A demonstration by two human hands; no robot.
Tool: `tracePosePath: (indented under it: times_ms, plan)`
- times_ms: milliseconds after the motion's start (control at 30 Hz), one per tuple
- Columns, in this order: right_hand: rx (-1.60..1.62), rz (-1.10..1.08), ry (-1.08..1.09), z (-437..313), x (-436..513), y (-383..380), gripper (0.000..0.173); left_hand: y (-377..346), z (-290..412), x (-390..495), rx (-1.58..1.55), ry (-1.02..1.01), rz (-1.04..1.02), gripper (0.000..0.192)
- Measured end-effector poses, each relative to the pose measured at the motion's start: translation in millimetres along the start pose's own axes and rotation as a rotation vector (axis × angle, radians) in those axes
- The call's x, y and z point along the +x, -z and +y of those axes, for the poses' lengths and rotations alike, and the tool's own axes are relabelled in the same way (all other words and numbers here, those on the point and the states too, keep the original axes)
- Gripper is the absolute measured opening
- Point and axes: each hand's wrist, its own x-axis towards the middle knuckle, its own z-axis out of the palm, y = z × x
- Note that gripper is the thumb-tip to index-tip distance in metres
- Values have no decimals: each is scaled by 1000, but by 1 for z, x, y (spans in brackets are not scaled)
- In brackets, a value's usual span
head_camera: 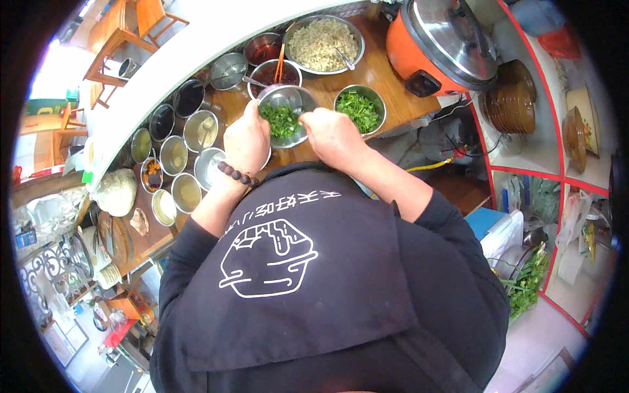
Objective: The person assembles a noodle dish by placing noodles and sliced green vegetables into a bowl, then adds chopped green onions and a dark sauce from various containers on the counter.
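My left hand (248, 140), with a dark bead bracelet at the wrist, grips the rim of a steel bowl (307, 98). The bowl is tipped towards me, and chopped green herbs (280, 121) lie in its lower left part. My right hand (334, 132) is closed at the bowl's right side, its fingertips pinching what looks like a metal spoon (297, 111); the hand hides most of it. Just right of my right hand stands another steel bowl (381, 115) of chopped greens (357, 110). Behind the held bowl is a bowl of dark red sauce (268, 73) with orange chopsticks (280, 61).
A large basin (361, 49) of pale chopped food stands at the back, beside an orange cooker (417, 49) with a metal lid. Several seasoning bowls (173, 154) crowd the left. Red-edged shelves (526, 171) rise at right. Leafy greens (526, 294) lie lower right.
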Motion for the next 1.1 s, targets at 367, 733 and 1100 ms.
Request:
tracePosePath:
  times_ms: [367, 733, 1100]
  plan:
    - [972, 269, -788, -3, 7, -16, 26, 2, 8, 8, -106, 149, -44, 32]
    - [376, 48, -182, -6, 8, -6, 30, -6, 10, 7, -257, 140, -60, 36]
    - [249, 100, -35, 7, 3, -12, 23, -6, 2, 4, -224, 97, -125, 35]
